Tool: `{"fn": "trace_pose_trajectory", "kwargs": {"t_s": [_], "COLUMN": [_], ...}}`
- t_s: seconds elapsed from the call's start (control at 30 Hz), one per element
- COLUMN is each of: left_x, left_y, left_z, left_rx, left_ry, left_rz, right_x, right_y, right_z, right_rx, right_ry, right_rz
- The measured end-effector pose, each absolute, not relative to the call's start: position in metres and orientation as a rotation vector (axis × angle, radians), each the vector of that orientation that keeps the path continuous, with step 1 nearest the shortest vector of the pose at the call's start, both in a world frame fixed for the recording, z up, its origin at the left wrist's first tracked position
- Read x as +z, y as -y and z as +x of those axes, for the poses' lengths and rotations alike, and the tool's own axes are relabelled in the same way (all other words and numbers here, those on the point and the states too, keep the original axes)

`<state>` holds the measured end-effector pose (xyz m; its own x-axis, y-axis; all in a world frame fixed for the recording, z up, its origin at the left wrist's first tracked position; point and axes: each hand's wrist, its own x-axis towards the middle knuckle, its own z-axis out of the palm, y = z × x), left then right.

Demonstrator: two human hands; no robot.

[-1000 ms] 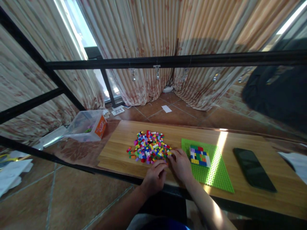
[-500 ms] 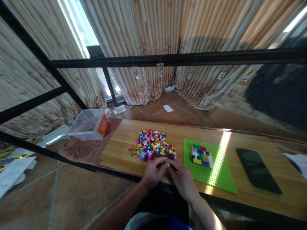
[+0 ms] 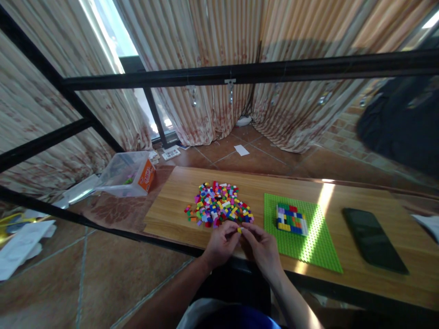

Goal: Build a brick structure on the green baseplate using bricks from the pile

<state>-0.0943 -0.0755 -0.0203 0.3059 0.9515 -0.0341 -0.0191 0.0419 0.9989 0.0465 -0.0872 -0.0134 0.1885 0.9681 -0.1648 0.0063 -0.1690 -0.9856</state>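
Note:
Both hands meet at the near edge of a wooden table (image 3: 178,192). My left hand (image 3: 221,243) and my right hand (image 3: 261,244) pinch a small yellow brick (image 3: 239,230) between their fingertips, just in front of a pile of small coloured bricks (image 3: 219,210). To the right of the hands lies a green baseplate (image 3: 313,246) carrying a flat block of joined bricks (image 3: 291,219) in several colours.
A dark phone (image 3: 374,240) lies on the table right of the baseplate. A clear plastic box with an orange label (image 3: 126,173) stands at the table's left end. Black frame bars (image 3: 240,73) cross above. Papers (image 3: 20,240) lie on the tiled floor at left.
My hands have drawn back from the brick pile toward the table's near edge and come together, now pinching a yellow brick between them.

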Motion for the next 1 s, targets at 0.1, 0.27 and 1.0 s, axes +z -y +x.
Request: {"fn": "trace_pose_trajectory", "kwargs": {"t_s": [0.1,0.27,1.0], "left_x": [-0.023,-0.030,-0.032], "left_y": [0.075,0.073,0.075], "left_z": [-0.094,-0.092,-0.083], "left_rx": [0.975,1.033,1.084], "left_ry": [-1.009,-1.116,-1.280], "left_rz": [1.363,1.407,1.470], "right_x": [-0.011,-0.012,-0.011], "right_y": [0.088,0.090,0.046], "right_z": [0.044,0.034,0.051], "right_rx": [1.107,0.884,0.473], "right_ry": [1.096,1.218,1.665], "right_rz": [-1.467,-1.551,-1.514]}}
